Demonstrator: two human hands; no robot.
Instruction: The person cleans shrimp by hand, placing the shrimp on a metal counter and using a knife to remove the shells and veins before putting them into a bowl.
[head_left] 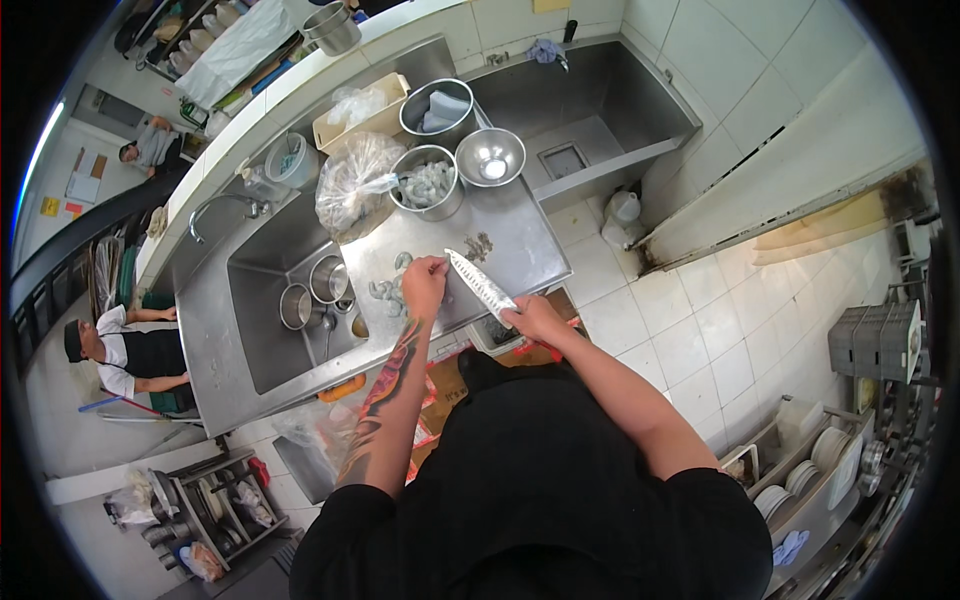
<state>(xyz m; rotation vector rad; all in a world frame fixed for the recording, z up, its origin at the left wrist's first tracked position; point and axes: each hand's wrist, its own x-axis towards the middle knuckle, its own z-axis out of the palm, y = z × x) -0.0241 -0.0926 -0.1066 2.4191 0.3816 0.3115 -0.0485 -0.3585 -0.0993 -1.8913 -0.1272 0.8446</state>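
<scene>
My right hand (pixel 538 320) grips the handle of a kitchen knife (pixel 482 284), its dimpled blade pointing up and left over the metal counter (pixel 535 245). Beside the blade's tip, my left hand (pixel 426 284) is closed in a pinch; whatever its fingertips hold is too small to make out. A small pile of grey peeled shrimp (pixel 386 291) lies on the counter just left of that hand. Dark scraps (pixel 478 246) are spread beyond the knife. Farther back, a metal pot (pixel 430 211) holds more of the grey shrimp.
Behind stand an empty steel bowl (pixel 490 157), a pot with a cloth-like item (pixel 437 108) and a clear plastic bag (pixel 358 185). A left sink (pixel 270 345) contains pots; a deep sink (pixel 610 110) lies back right. A person (pixel 135 350) stands at far left.
</scene>
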